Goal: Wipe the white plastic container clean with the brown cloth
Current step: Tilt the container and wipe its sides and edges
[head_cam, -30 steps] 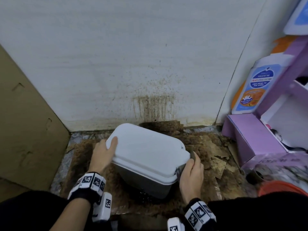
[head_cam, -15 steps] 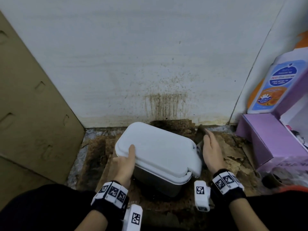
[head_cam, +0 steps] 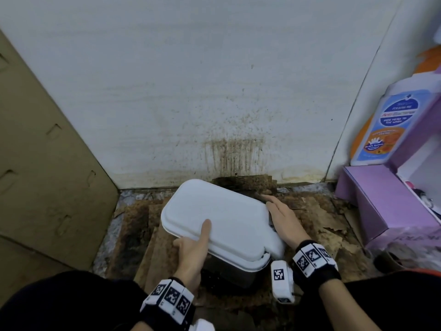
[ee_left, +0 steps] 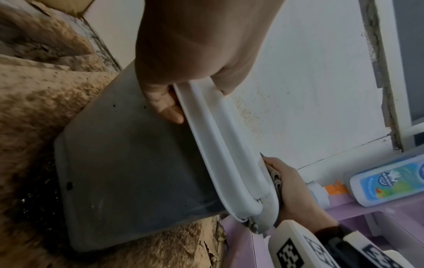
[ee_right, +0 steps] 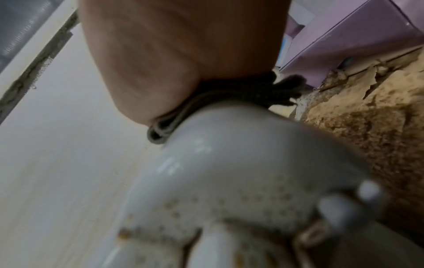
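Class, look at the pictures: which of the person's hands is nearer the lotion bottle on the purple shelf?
Right. The right hand presses the cloth on the container's bottle-side edge; the left hand grips its opposite rim, farther from the lotion bottle.

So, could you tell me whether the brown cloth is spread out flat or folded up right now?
Folded. The brown cloth shows several stacked layers bunched between the right hand and the white container's side.
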